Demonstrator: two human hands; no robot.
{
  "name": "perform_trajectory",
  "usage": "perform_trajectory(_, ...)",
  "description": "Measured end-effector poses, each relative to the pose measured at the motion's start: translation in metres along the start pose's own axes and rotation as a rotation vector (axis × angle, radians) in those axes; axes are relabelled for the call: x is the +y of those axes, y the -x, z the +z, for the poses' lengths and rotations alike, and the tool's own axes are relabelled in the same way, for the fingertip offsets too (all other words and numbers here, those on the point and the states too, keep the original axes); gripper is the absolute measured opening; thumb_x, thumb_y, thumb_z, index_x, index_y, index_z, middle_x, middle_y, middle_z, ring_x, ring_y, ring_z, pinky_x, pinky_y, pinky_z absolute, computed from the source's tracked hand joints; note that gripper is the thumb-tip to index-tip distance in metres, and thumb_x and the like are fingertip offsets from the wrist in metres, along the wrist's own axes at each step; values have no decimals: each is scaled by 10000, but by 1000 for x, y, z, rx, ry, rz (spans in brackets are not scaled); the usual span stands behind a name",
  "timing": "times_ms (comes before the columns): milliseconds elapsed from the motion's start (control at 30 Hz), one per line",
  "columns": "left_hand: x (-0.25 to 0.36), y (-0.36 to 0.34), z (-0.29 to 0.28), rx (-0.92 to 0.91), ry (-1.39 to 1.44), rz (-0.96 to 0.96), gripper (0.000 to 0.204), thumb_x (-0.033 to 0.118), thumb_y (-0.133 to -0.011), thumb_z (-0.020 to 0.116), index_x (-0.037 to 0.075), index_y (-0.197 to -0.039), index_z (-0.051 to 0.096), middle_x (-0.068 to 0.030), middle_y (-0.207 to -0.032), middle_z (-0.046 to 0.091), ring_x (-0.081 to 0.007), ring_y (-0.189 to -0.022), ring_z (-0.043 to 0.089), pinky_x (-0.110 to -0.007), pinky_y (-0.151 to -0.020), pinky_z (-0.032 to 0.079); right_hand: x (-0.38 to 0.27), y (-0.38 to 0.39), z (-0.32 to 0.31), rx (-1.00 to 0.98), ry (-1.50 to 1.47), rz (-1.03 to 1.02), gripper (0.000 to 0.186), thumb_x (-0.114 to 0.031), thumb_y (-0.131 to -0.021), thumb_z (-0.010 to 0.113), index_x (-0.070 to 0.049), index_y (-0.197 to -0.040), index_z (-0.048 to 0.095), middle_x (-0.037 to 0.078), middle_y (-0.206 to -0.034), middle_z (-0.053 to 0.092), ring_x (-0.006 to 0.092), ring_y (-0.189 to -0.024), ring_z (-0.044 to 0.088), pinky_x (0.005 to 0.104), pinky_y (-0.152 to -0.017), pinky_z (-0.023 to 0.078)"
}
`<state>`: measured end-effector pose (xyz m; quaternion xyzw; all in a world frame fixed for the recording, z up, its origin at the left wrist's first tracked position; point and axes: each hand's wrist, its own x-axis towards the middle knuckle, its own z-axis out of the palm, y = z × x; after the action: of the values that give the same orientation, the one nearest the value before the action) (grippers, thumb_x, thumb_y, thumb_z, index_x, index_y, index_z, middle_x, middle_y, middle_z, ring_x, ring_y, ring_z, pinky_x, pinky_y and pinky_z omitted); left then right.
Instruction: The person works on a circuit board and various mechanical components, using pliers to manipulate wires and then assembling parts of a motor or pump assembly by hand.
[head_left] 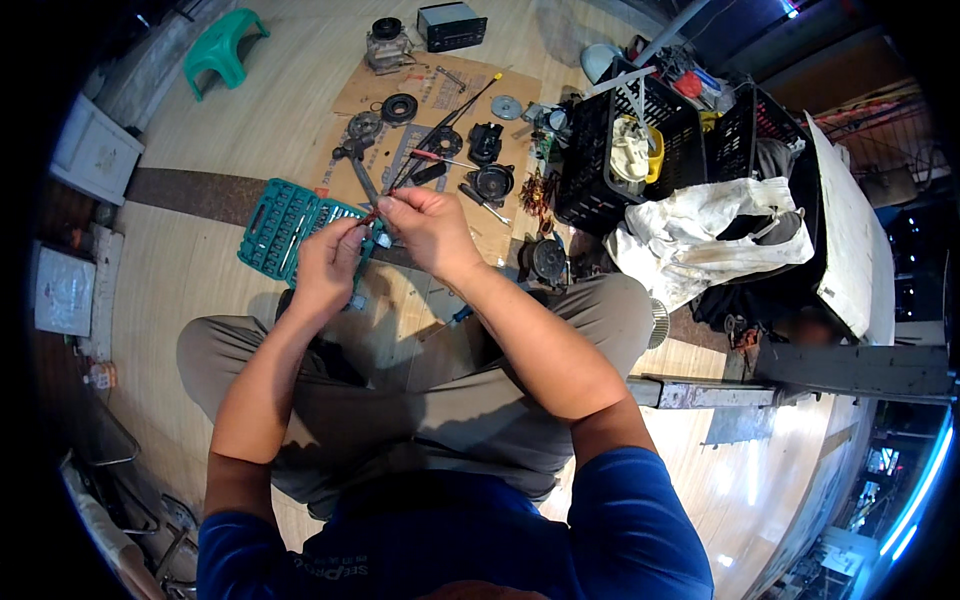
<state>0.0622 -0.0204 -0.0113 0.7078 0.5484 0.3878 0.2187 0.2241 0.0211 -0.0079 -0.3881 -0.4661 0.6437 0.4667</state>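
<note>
My left hand (328, 264) and my right hand (430, 232) meet in front of me, fingers pinched together. Between the fingertips is a thin reddish strand (370, 217) that looks like twisted wire; most of it is hidden by the fingers. Just beyond and below my left hand lies an open green socket set case (268, 232). A flat sheet of cardboard (440, 95) spreads past my right hand. On it lie a red-handled screwdriver (430, 155), long black cables (455, 118), a black ring-shaped pulley (399, 108) and a round black housing (490, 183).
Beyond the cardboard stand a metal compressor-like part (387, 45) and a black car stereo (452, 27). Black plastic crates (590, 165) hold parts at the right, with a white cloth (710, 240) draped nearby. A green stool (222, 52) is far left. Loose coloured wires (538, 192) lie near the crates.
</note>
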Motion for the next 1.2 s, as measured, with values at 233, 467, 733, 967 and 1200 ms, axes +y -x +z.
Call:
perform_trajectory(233, 8, 4, 3, -235, 932, -562, 271, 277, -972, 472, 39, -854, 529, 36, -593, 397, -61, -500, 333, -220, -456, 270, 0, 2, 4, 24, 26, -50, 152, -124, -875, 621, 14, -815, 634, -41, -673, 555, 34, -614, 434, 219, -527, 369)
perform_trajectory(467, 4, 3, 5, -204, 899, -601, 266, 259, -980, 450, 30, -876, 535, 29, -606, 403, -68, -508, 341, -221, -469, 285, 6, 1, 8, -58, -62, -10, 146, -130, -901, 590, 5, -877, 638, -35, -716, 567, 28, -635, 463, 199, -543, 378)
perform_trajectory(733, -2, -2, -14, -572, 1500, -530, 232, 269, -978, 439, 56, -916, 508, 12, -576, 376, -90, -463, 318, -233, -446, 260, -8, 6, -1, -274, -375, 207, 175, -139, -906, 588, 27, -874, 637, -7, -688, 587, 58, -583, 517, 231, -519, 431)
perform_trajectory(967, 4, 2, 6, -237, 795, -498, 170, 204, -942, 519, 39, -952, 558, -15, -630, 507, -102, -523, 458, -225, -487, 354, -2, 7, 3, -63, -255, 78, 193, -164, -900, 606, 14, -961, 646, -18, -696, 568, 30, -578, 463, 175, -503, 365)
perform_trajectory(1200, 7, 9, 16, 57, -25, -70, 141, 111, -906, 556, -8, -960, 606, -38, -707, 598, -130, -612, 540, -280, -583, 448, 0, 11, 5, -37, -209, 3, 219, -196, -900, 613, 11, -964, 647, -17, -692, 565, 30, -581, 466, 174, -503, 367)
